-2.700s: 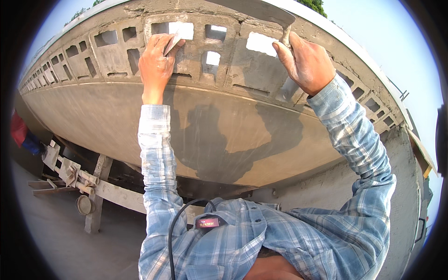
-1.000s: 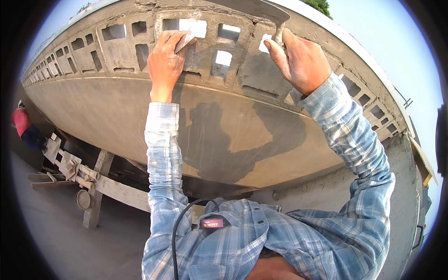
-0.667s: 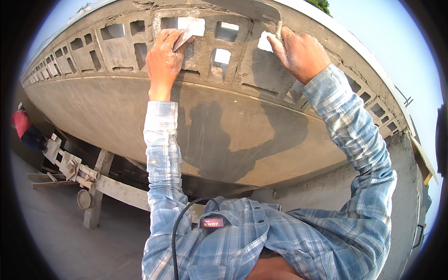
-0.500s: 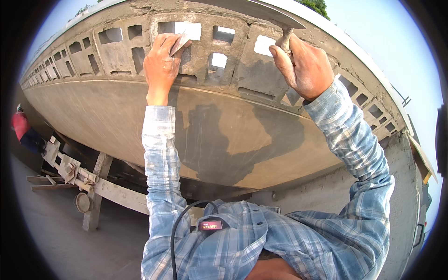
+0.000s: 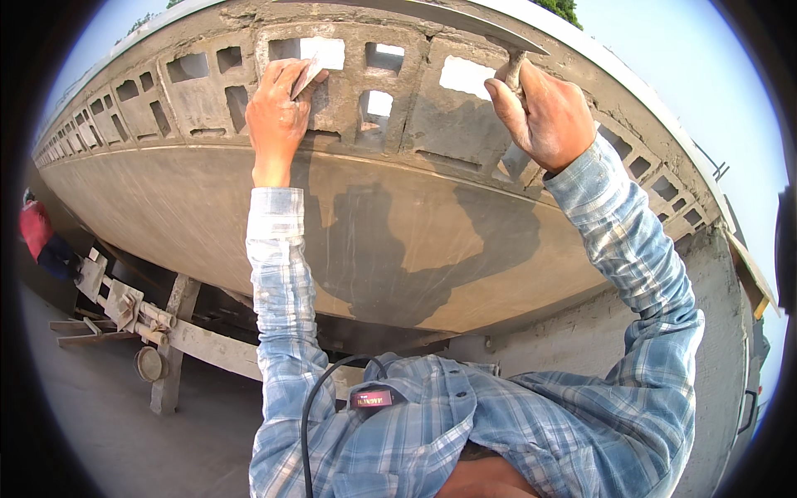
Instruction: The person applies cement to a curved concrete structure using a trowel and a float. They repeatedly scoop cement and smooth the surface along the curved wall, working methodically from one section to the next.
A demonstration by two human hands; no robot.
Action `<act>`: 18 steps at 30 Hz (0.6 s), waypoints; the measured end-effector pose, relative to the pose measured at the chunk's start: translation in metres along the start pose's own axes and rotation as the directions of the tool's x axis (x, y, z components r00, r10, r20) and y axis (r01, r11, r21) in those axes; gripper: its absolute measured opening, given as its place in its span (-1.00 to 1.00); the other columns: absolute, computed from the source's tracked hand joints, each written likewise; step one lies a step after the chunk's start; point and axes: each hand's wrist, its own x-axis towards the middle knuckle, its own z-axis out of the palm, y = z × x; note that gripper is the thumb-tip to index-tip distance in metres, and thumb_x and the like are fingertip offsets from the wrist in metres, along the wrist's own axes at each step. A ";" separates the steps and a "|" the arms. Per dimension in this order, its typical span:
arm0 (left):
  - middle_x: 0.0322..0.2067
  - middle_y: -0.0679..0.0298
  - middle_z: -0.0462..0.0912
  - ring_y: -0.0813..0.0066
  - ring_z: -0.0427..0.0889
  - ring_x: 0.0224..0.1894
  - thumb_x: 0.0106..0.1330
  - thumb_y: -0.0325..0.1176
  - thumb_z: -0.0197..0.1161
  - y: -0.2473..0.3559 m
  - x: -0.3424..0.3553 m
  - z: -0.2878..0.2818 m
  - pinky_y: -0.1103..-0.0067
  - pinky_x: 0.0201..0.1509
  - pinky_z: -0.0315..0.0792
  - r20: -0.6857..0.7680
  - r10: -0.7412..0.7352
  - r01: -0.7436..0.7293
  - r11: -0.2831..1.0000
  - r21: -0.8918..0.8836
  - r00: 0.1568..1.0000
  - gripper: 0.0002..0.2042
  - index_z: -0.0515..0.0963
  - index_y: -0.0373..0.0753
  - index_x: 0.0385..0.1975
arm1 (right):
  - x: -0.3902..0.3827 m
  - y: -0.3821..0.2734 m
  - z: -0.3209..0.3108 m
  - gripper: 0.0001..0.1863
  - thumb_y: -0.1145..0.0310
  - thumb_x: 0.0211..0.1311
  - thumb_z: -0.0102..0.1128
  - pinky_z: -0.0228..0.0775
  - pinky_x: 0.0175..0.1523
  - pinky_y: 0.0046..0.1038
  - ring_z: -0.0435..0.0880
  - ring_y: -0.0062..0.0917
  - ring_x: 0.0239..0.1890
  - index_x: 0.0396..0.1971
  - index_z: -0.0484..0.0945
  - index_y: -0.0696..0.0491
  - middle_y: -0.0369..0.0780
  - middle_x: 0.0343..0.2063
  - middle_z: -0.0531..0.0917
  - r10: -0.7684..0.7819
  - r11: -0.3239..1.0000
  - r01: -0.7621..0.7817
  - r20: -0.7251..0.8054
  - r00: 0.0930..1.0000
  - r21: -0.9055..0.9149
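Observation:
Both my hands are raised to the openwork concrete blocks point(image 5: 357, 91) along the top of a wall. My left hand point(image 5: 280, 108) is closed on a thin, flat scraper blade point(image 5: 307, 76), in front of a block opening. To the right, my right hand point(image 5: 548, 116) wraps round the handle of a long-bladed trowel point(image 5: 465, 18). Its blade extends leftward along the mortar band point(image 5: 349, 15) above the blocks. How firmly it touches the mortar cannot be made out.
Below the blocks is a smooth plastered wall point(image 5: 191, 199) bearing my shadow. At lower left, a plank point(image 5: 216, 353) on a post point(image 5: 173, 390) has a round bucket point(image 5: 150, 363) beside it. Another person point(image 5: 37, 231) is at the far left. A cable point(image 5: 309, 423) runs down my shirt.
The view has shifted slightly, moving the blocks left in the picture. My right hand and the trowel have slid a little rightward along the wall top. Both hands keep their grip.

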 end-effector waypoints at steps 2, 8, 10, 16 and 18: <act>-0.16 0.35 0.61 0.16 0.64 -0.17 -0.03 -0.64 0.21 0.004 0.001 -0.001 0.39 -0.18 0.54 0.016 -0.011 0.011 1.000 -0.027 1.000 -0.57 0.60 -0.09 -0.11 | -0.006 0.013 0.006 -0.60 0.10 0.40 0.07 0.36 -0.55 -0.24 0.52 -0.14 -0.68 -0.50 0.39 0.12 -0.07 -0.74 0.48 0.137 0.981 -0.110 0.167 0.976 -0.157; -0.16 0.33 0.61 0.16 0.64 -0.18 -0.01 -0.63 0.22 0.000 0.000 0.000 0.39 -0.19 0.53 0.010 0.006 -0.006 1.000 -0.011 1.000 -0.59 0.61 -0.10 -0.11 | -0.006 0.012 0.005 -0.63 0.13 0.39 0.08 0.37 -0.52 -0.23 0.54 -0.12 -0.65 -0.47 0.40 0.14 -0.05 -0.72 0.50 0.138 0.983 -0.118 0.139 0.981 -0.140; -0.16 0.33 0.61 0.15 0.64 -0.17 0.00 -0.63 0.22 0.001 -0.001 0.000 0.39 -0.19 0.53 0.000 0.012 -0.012 1.000 -0.019 1.000 -0.60 0.61 -0.10 -0.12 | -0.005 0.014 0.002 -0.63 0.12 0.40 0.07 0.39 -0.51 -0.23 0.55 -0.12 -0.63 -0.45 0.41 0.14 -0.05 -0.71 0.52 0.154 0.980 -0.128 0.166 0.974 -0.154; -0.16 0.33 0.61 0.15 0.64 -0.17 -0.01 -0.63 0.21 0.003 0.001 0.002 0.39 -0.19 0.53 0.009 -0.011 0.011 1.000 -0.011 1.000 -0.61 0.60 -0.12 -0.14 | -0.006 0.027 0.005 -0.66 0.12 0.40 0.06 0.42 -0.50 -0.26 0.58 -0.14 -0.63 -0.39 0.44 0.12 -0.07 -0.70 0.54 0.301 0.917 -0.191 0.293 0.907 -0.351; -0.15 0.33 0.61 0.15 0.64 -0.17 -0.01 -0.64 0.20 0.002 0.002 0.000 0.39 -0.19 0.53 0.009 -0.009 0.009 1.000 -0.012 1.000 -0.60 0.60 -0.12 -0.13 | -0.004 0.025 0.002 -0.67 0.13 0.40 0.07 0.43 -0.50 -0.27 0.59 -0.16 -0.63 -0.39 0.44 0.12 -0.07 -0.70 0.54 0.251 0.956 -0.194 0.271 0.929 -0.220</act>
